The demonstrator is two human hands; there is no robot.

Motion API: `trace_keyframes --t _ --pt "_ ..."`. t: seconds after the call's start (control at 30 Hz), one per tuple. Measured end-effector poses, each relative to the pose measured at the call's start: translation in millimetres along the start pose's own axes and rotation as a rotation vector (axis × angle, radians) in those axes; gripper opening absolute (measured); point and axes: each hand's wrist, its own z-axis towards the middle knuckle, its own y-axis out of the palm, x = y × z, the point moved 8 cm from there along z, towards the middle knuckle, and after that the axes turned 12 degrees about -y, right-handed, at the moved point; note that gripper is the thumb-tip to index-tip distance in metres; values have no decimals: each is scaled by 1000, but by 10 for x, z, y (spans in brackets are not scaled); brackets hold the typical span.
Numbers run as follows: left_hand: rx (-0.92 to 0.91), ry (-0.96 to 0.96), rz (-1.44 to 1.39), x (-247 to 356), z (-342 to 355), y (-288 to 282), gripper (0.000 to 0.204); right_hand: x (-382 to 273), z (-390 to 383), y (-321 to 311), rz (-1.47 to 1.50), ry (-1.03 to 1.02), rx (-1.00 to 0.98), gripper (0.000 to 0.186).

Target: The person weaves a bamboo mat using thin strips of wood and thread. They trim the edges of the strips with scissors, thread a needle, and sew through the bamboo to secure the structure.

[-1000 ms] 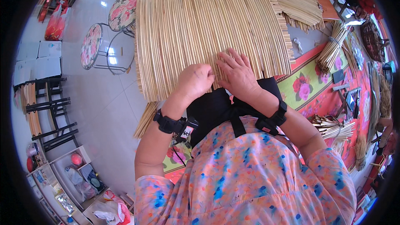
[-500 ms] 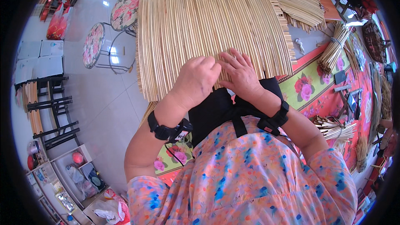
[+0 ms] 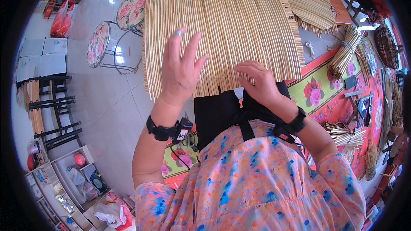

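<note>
A wide panel of straw-coloured stalks (image 3: 222, 30), laid side by side, stretches in front of me. Its near edge reaches over my black-covered lap (image 3: 216, 111). Above the left part of this panel is my left hand (image 3: 180, 70), fingers spread and holding nothing; a ring shows on one finger. My right hand (image 3: 262, 83) is by the near edge, right of the middle. Its fingers are bent, with a gap between them and the thumb, and nothing shows in the grasp. Whether its fingertips touch the stalks I cannot tell.
Two round flower-patterned stools (image 3: 99, 45) stand at the left, one partly behind the panel. More stalks (image 3: 310, 2) lie on a brown board at the far right. A tied bundle (image 3: 342, 53) rests by a flowered mat (image 3: 314, 94). Folded black-legged stands (image 3: 51, 107) are at the left.
Both hands were close together at the panel's near edge. They have moved apart: the left rose leftward and spread its fingers, while the right shifted slightly right and nearer me.
</note>
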Motion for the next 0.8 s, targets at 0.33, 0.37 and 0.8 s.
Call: trace_keyframes --t 0.33,0.37,0.8 --pt "-103 130 93 300 -1190 578 35 15 -904 136 479 480 -548 13" --pt "-33 97 141 252 -1163 586 35 2 -883 150 454 432 -547 14" --pt "99 123 251 391 -142 -184 14 -69 -278 -220 362 285 -95 20"
